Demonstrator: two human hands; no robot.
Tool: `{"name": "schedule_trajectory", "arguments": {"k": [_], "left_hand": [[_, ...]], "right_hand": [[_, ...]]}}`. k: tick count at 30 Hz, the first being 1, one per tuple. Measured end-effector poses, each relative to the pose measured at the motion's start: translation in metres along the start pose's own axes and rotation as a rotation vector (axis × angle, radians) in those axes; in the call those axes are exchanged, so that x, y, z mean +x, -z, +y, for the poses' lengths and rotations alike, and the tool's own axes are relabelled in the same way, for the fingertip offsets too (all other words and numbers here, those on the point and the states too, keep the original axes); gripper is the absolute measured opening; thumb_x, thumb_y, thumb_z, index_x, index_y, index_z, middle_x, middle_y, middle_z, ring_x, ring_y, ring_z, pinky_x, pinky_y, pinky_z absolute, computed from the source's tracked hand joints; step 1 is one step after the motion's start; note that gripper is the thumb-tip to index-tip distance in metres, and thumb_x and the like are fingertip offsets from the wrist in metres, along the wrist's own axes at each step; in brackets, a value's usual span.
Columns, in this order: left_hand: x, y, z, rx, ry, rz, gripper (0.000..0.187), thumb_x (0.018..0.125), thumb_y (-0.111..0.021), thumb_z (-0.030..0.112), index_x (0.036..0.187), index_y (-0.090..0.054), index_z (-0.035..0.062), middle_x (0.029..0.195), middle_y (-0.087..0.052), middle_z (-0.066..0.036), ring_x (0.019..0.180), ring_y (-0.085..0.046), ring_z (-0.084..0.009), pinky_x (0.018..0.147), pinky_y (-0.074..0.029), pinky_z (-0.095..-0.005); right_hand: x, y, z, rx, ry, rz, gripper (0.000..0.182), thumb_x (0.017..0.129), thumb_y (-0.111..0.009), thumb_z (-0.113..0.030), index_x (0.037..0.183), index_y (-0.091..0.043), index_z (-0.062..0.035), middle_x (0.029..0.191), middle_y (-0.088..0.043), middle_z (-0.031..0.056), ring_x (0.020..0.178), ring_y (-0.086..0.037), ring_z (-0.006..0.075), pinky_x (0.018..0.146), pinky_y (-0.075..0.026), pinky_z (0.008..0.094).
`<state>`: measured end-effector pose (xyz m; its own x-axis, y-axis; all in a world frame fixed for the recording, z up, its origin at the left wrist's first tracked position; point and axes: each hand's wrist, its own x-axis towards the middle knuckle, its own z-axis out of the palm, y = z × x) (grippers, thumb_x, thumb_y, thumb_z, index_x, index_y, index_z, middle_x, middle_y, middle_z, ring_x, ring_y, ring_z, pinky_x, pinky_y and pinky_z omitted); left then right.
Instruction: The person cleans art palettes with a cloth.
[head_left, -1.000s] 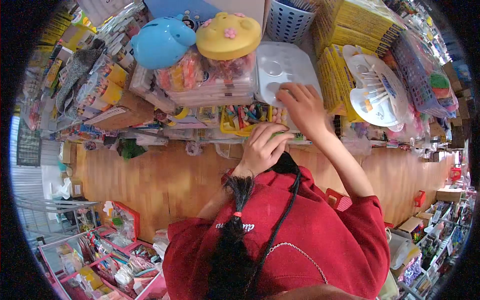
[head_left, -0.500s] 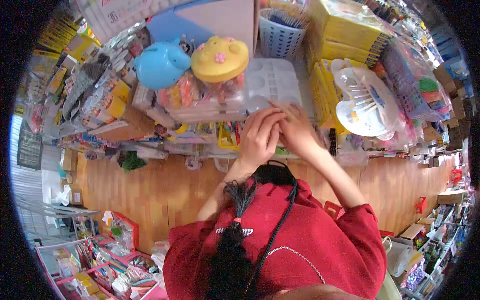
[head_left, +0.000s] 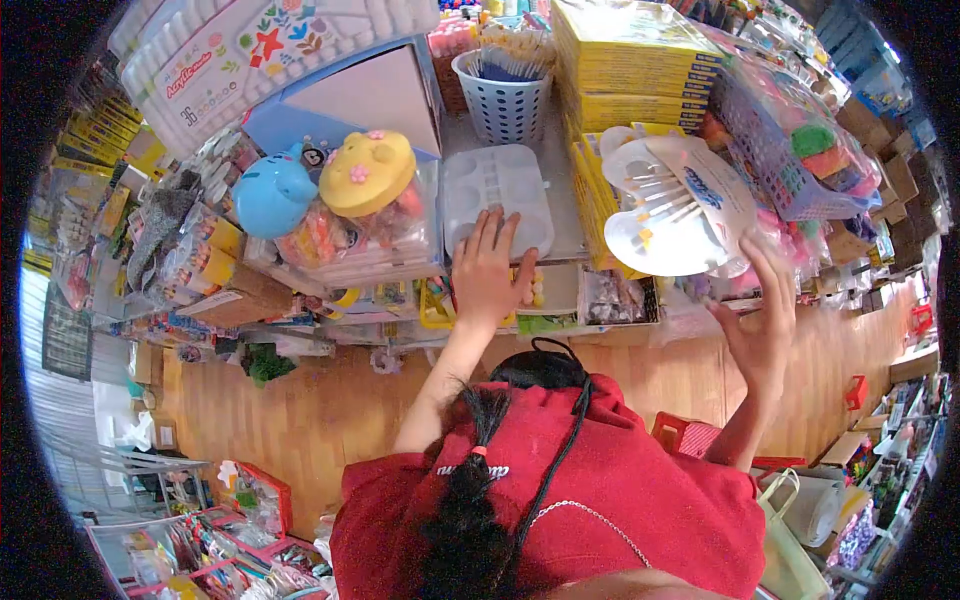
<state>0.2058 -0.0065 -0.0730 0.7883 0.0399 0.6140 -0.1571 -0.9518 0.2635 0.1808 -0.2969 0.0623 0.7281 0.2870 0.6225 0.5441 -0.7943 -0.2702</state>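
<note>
My left hand (head_left: 490, 268) lies with its fingers stretched out over the near end of a clear plastic paint palette (head_left: 496, 185) with wells. The palette rests flat on the shelf. My right hand (head_left: 762, 325) is raised at the right, fingers apart around nothing, its fingertips close to the lower right edge of a packaged white palette set (head_left: 665, 235) with brushes. That set leans against yellow boxes (head_left: 635, 100). Left of my left hand, a blue piggy bank (head_left: 273, 195) and a yellow hat-shaped toy (head_left: 367, 175) sit on stacked clear cases.
Behind the clear palette stands a white perforated basket (head_left: 505, 105) of brushes. A purple basket (head_left: 790, 160) of bagged goods is at the right, and a large Acrylic marker box (head_left: 270, 60) at the back left. Below the shelf's front are small bins and wooden floor (head_left: 300, 400).
My hands were together in front of the clear palette and have parted. The left now lies on the palette; the right has moved right toward the white palette set. The view has shifted.
</note>
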Motion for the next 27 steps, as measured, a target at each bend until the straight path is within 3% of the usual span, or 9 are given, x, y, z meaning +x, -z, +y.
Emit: {"name": "schedule_trajectory", "arguments": {"k": [6, 11, 20, 23, 27], "left_hand": [[0.000, -0.005, 0.001, 0.032, -0.004, 0.041, 0.044, 0.078, -0.057, 0.030, 0.117, -0.051, 0.0092, 0.120, -0.051, -0.012, 0.115, -0.045, -0.0283, 0.088, -0.035, -0.0396], [-0.002, -0.008, 0.002, 0.021, 0.020, 0.046, 0.042, 0.081, -0.056, 0.030, 0.118, -0.051, 0.0119, 0.123, -0.050, -0.010, 0.116, -0.044, -0.0277, 0.092, -0.033, -0.0404], [-0.003, -0.011, 0.001, 0.030, -0.009, 0.069, 0.042, 0.079, -0.057, 0.030, 0.115, -0.053, 0.0097, 0.120, -0.051, -0.011, 0.115, -0.045, -0.0263, 0.091, -0.032, -0.0393], [-0.002, -0.009, 0.002, 0.038, -0.016, 0.070, 0.042, 0.079, -0.057, 0.030, 0.115, -0.053, 0.0094, 0.120, -0.051, -0.011, 0.115, -0.045, -0.0264, 0.092, -0.031, -0.0394], [-0.003, -0.010, 0.000, 0.045, -0.025, 0.071, 0.042, 0.078, -0.057, 0.029, 0.115, -0.053, 0.0093, 0.120, -0.051, -0.012, 0.115, -0.045, -0.0266, 0.092, -0.031, -0.0398]], "right_hand": [[0.014, -0.026, 0.027, -0.171, 0.190, -0.149, 0.058, 0.064, -0.069, -0.014, 0.120, -0.053, -0.0157, 0.124, -0.051, 0.0042, 0.115, -0.045, 0.0261, 0.098, -0.033, 0.0413], [0.008, -0.037, 0.032, -0.204, 0.206, -0.087, 0.054, 0.069, -0.063, -0.007, 0.120, -0.053, -0.0201, 0.124, -0.052, 0.0032, 0.114, -0.046, 0.0248, 0.098, -0.033, 0.0422], [0.007, -0.035, 0.023, -0.189, 0.223, -0.052, 0.048, 0.071, -0.064, -0.013, 0.118, -0.055, -0.0197, 0.121, -0.053, 0.0049, 0.113, -0.048, 0.0246, 0.097, -0.035, 0.0419], [0.006, -0.033, 0.019, -0.182, 0.229, -0.039, 0.043, 0.071, -0.062, -0.006, 0.114, -0.059, -0.0136, 0.118, -0.056, 0.0067, 0.111, -0.050, 0.0256, 0.096, -0.035, 0.0416], [0.009, -0.034, 0.029, -0.115, 0.282, 0.060, 0.036, 0.075, -0.062, -0.012, 0.110, -0.060, -0.0142, 0.112, -0.059, 0.0067, 0.104, -0.054, 0.0227, 0.091, -0.040, 0.0374]]}}
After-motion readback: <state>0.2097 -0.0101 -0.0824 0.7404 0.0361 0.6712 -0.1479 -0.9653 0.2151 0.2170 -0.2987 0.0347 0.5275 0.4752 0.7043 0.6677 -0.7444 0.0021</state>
